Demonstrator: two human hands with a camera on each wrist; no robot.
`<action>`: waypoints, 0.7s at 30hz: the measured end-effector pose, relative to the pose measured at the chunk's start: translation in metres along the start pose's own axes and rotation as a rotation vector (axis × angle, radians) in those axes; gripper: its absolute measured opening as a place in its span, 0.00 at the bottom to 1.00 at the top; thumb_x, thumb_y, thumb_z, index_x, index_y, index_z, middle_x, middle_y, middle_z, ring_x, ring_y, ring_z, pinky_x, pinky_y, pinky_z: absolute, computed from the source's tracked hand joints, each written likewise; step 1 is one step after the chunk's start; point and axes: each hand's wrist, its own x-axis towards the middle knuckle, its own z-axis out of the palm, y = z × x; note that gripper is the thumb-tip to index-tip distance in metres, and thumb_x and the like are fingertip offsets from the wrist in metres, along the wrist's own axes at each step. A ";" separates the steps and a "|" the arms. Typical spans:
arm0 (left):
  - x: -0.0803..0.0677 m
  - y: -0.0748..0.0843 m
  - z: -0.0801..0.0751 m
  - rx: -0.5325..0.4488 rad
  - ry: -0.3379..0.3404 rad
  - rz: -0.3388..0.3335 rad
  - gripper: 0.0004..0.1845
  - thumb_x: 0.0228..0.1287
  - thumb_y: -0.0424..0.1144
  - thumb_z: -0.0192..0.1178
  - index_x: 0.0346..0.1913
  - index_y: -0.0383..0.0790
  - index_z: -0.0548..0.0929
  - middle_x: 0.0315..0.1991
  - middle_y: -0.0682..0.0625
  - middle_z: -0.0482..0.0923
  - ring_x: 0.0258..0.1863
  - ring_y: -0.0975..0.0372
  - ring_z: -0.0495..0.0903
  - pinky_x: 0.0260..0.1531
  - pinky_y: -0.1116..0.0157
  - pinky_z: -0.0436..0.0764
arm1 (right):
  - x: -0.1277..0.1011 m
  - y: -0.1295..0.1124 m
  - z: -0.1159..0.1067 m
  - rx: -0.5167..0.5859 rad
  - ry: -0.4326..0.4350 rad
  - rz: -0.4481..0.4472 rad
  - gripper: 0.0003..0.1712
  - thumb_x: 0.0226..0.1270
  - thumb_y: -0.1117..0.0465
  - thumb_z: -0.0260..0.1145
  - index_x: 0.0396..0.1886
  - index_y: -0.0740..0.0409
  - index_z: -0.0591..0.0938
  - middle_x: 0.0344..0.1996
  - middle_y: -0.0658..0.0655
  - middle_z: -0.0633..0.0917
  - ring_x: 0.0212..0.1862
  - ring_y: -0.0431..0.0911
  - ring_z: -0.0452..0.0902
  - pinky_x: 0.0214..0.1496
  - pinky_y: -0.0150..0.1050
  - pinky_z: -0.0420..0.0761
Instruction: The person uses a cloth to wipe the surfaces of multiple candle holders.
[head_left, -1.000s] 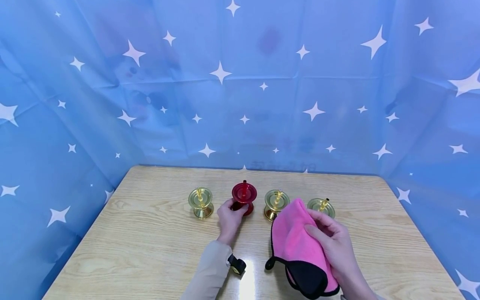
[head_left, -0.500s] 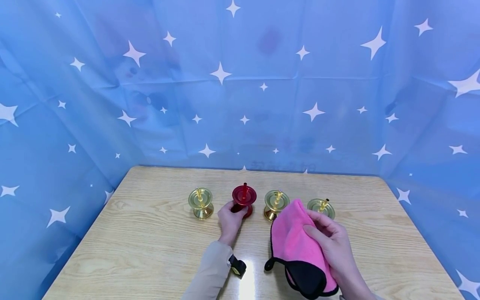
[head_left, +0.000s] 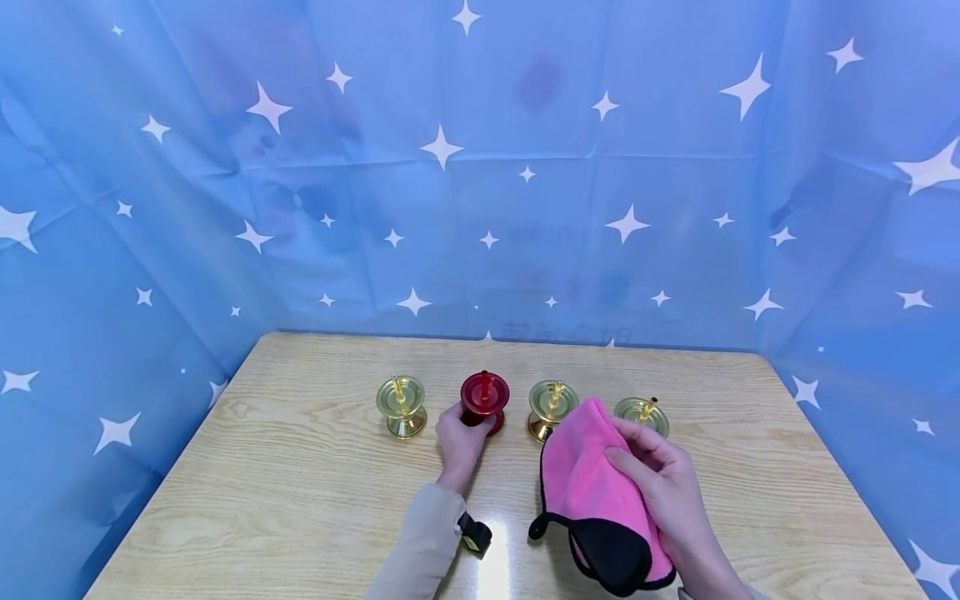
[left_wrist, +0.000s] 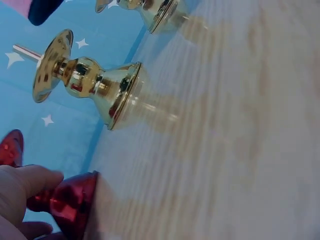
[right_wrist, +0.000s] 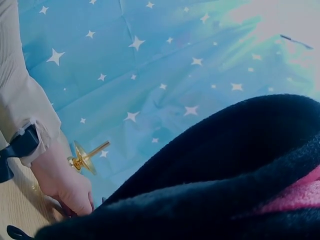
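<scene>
The left hand [head_left: 459, 440] gripped the red metal candlestick [head_left: 484, 398], tilted and unwiped; beside it, the right hand [head_left: 660, 487] clutched a pink, black-edged cloth [head_left: 588, 500].

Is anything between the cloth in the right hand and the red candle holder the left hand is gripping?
Nothing visible. The cloth sits right of the red holder, with bare table between. The nearest gold holder stands just behind the cloth's top edge, off that path.
</scene>
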 end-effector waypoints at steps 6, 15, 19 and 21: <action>-0.005 0.005 -0.013 -0.068 -0.067 -0.018 0.23 0.41 0.30 0.72 0.45 0.31 0.81 0.42 0.38 0.82 0.46 0.48 0.80 0.47 0.54 0.77 | 0.001 -0.001 0.000 -0.004 0.002 0.011 0.16 0.62 0.71 0.61 0.51 0.60 0.81 0.39 0.47 0.84 0.40 0.39 0.77 0.39 0.30 0.78; -0.012 0.005 -0.045 -0.074 -0.047 -0.087 0.17 0.43 0.29 0.70 0.41 0.28 0.81 0.39 0.38 0.80 0.40 0.49 0.78 0.42 0.54 0.77 | 0.003 -0.001 0.002 0.000 0.003 0.028 0.16 0.62 0.69 0.63 0.50 0.60 0.81 0.38 0.47 0.84 0.39 0.39 0.78 0.38 0.30 0.78; -0.013 -0.001 -0.058 -0.069 -0.026 -0.135 0.13 0.44 0.29 0.68 0.36 0.30 0.82 0.33 0.42 0.80 0.36 0.54 0.77 0.39 0.58 0.77 | 0.004 0.000 0.002 -0.001 0.005 0.045 0.16 0.62 0.68 0.63 0.51 0.59 0.81 0.38 0.46 0.84 0.39 0.39 0.77 0.39 0.30 0.78; -0.013 -0.004 -0.064 -0.058 -0.007 -0.151 0.11 0.45 0.29 0.68 0.35 0.31 0.82 0.31 0.45 0.80 0.33 0.57 0.77 0.36 0.60 0.77 | 0.005 0.000 0.002 0.001 0.004 0.053 0.16 0.62 0.68 0.63 0.51 0.59 0.81 0.39 0.46 0.83 0.40 0.39 0.77 0.39 0.30 0.78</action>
